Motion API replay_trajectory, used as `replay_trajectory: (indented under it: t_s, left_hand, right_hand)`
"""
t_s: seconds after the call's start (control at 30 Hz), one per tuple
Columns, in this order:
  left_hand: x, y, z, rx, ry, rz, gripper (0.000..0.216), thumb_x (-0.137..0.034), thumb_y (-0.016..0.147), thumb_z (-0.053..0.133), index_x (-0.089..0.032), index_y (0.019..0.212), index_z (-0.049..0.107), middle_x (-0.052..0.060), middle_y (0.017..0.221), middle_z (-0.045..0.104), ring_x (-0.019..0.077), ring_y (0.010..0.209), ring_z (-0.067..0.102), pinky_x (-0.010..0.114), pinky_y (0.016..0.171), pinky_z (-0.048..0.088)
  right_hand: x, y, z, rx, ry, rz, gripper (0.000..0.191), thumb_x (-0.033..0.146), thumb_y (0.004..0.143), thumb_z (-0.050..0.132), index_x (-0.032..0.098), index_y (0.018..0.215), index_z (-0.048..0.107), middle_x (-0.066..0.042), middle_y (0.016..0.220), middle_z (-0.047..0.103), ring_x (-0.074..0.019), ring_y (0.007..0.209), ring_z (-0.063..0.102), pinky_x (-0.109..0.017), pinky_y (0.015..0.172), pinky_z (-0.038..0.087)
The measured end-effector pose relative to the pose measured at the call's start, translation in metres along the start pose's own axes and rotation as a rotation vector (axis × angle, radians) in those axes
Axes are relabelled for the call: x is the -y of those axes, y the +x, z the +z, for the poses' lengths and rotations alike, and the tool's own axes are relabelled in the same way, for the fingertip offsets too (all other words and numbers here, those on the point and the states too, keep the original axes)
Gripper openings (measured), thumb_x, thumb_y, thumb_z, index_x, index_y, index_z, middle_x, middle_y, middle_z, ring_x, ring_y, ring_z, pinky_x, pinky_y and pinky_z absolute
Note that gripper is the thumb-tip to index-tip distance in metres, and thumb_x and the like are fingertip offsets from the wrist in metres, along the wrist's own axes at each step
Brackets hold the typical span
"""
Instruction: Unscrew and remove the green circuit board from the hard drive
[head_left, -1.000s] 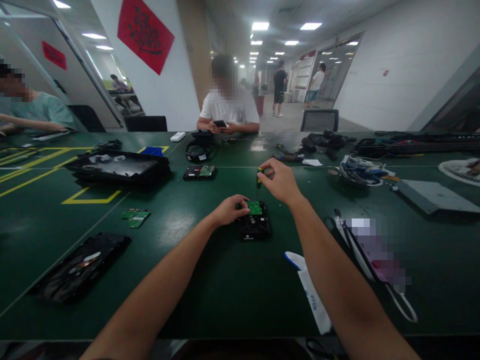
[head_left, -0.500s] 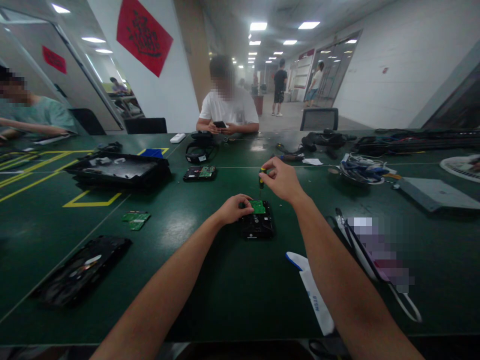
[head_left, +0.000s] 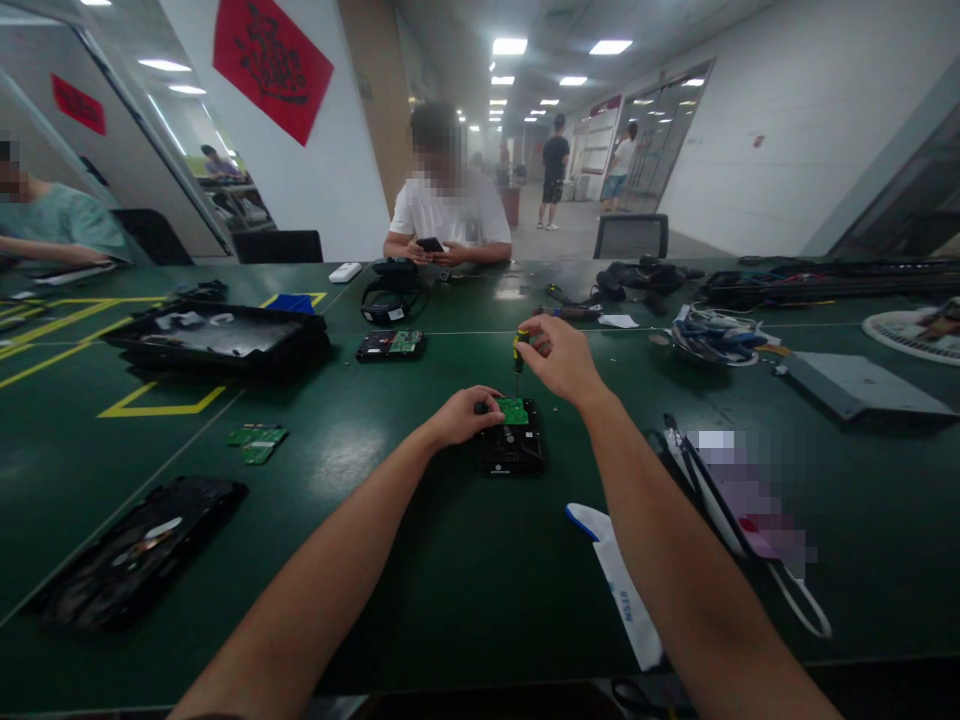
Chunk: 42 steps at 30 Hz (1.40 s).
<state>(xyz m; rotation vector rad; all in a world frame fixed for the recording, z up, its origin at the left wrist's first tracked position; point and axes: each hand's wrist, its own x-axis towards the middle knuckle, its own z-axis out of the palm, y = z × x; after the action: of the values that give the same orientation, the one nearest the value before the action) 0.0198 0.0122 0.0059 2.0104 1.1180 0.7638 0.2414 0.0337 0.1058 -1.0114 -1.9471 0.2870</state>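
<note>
A black hard drive (head_left: pixel 512 450) lies on the green table, with a green circuit board (head_left: pixel 514 410) at its far end. My left hand (head_left: pixel 466 415) is closed on the drive's left side, thumb and fingers near the board's edge. Above the board, my right hand (head_left: pixel 559 358) grips a yellow and black screwdriver (head_left: pixel 519 350) by its handle. The screwdriver stands nearly upright, its shaft pointing down at the board; whether the tip sits in a screw is too small to tell.
Left lie loose circuit boards (head_left: pixel 259 442), a black casing (head_left: pixel 142 550) and a black tray (head_left: pixel 217 340). Another drive (head_left: pixel 390 346) is farther back. Right are a white-and-blue packet (head_left: pixel 619 590), a pouch with a strap (head_left: pixel 739 510), a cable bundle (head_left: pixel 712 335) and a grey box (head_left: pixel 870 385). A person holds a phone (head_left: pixel 431 245) opposite.
The whole view has shifted slightly, so things sit a little farther left. My right hand's fingers have shifted a little on the screwdriver handle, showing more of it. My left hand keeps its place on the drive.
</note>
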Motion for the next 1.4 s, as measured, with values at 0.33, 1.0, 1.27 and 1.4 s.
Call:
replay_trajectory:
  t_s: [0.33,1.0,1.27,1.4]
  left_hand:
    - [-0.007,0.001,0.001,-0.009,0.027,-0.02,0.027,-0.043,0.086,0.07,-0.016,0.085,0.07,0.012,0.135,0.063,0.0241,0.1,0.067,0.038,0.084,0.056]
    - [-0.002,0.001,0.0,-0.011,0.0,0.001,0.025,-0.041,0.086,0.071,-0.016,0.084,0.07,0.012,0.134,0.063,0.0255,0.104,0.066,0.039,0.089,0.055]
    - [-0.002,0.001,0.0,-0.018,0.002,-0.01,0.026,-0.042,0.086,0.071,-0.016,0.084,0.07,0.012,0.134,0.063,0.0255,0.103,0.066,0.039,0.088,0.055]
    - [0.001,0.002,0.0,-0.016,-0.001,-0.004,0.024,-0.04,0.086,0.071,-0.016,0.083,0.07,0.011,0.134,0.063,0.0255,0.106,0.066,0.04,0.093,0.053]
  right_hand:
    - [0.0,-0.001,-0.005,0.009,0.056,0.059,0.017,0.03,0.087,0.064,0.023,0.102,0.06,-0.007,0.102,0.07,-0.023,0.095,0.067,-0.042,0.087,0.055]
    - [0.0,0.002,-0.007,0.013,0.008,0.009,0.014,0.029,0.086,0.064,0.023,0.099,0.061,-0.007,0.099,0.068,-0.023,0.093,0.065,-0.042,0.085,0.057]
    - [-0.008,0.001,-0.007,-0.019,0.009,0.059,0.016,0.032,0.087,0.064,0.023,0.099,0.059,-0.008,0.1,0.069,-0.0234,0.094,0.066,-0.041,0.085,0.057]
    - [-0.005,-0.001,-0.008,-0.001,0.041,0.033,0.016,0.029,0.087,0.064,0.023,0.101,0.061,-0.007,0.101,0.07,-0.0225,0.093,0.068,-0.041,0.087,0.057]
